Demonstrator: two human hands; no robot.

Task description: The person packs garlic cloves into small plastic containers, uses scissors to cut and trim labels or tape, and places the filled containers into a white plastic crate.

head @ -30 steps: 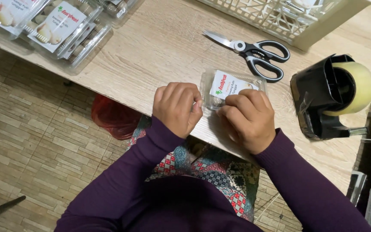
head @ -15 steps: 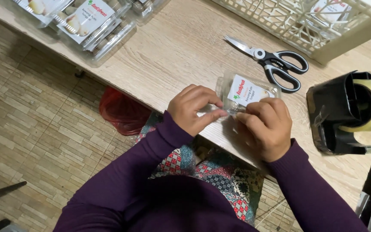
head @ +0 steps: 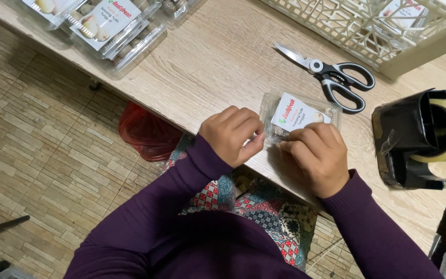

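Pinching clear labelled clamshell box [head: 299, 114] w/ both hands: left [head: 232, 134], right [head: 316, 156]; contents hidden.

Home packing table [head: 207, 62] (tape dispenser [head: 419, 139], scissors [head: 336, 77], tiled floor [head: 37, 155]).

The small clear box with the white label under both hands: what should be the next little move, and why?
Probably press along the near edge of the small clear box to finish closing or taping it. Both the left hand and the right hand pinch at that near edge, fingertips almost meeting, and the box lies flat on the wooden table. Whether tape is between the fingers cannot be seen.
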